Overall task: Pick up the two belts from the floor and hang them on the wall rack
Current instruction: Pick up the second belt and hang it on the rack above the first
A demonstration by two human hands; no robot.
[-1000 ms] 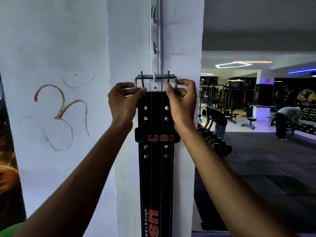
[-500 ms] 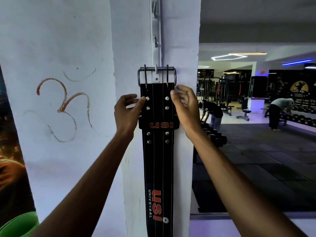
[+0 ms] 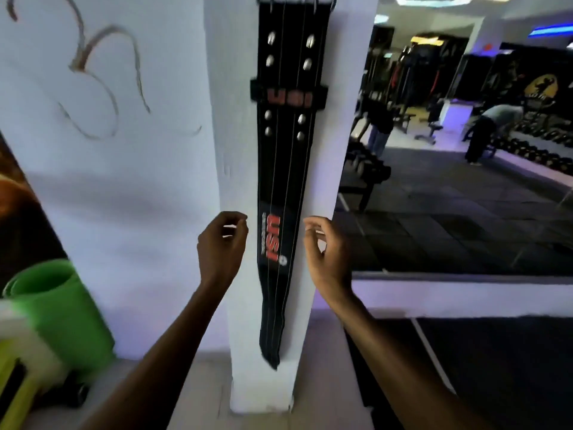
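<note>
The fingers (image 3: 238,220) of the left hand (image 3: 220,248) are loosely curled with a gap kept between thumb and fingertips, and nothing is gripped by them. The fingers (image 3: 311,225) of the right hand (image 3: 326,254) are curled the same way, parted and empty. Both hands are held in front of the white pillar (image 3: 235,150), the left hand just left of the belt (image 3: 286,169) and the right hand just right of it, neither touching it.

The black belt is hung flat down the face of the pillar, its metal buckle (image 3: 291,0) cut off by the top edge of the view and its tapered end hung low near the pillar's base. Silver rivets are set in pairs on its upper part, and a black loop (image 3: 288,96) is wrapped across it, on which red letters are blurred but can be read as "USI". Lower down, level with the hands, "USI" is printed again in red, turned sideways, with a line of small white writing beside it too blurred to be read.

Left of the pillar, a reddish-brown scrawl (image 3: 102,76) is marked on the white wall (image 3: 124,197), and a green rolled mat (image 3: 59,302) is stood near the floor.
</note>
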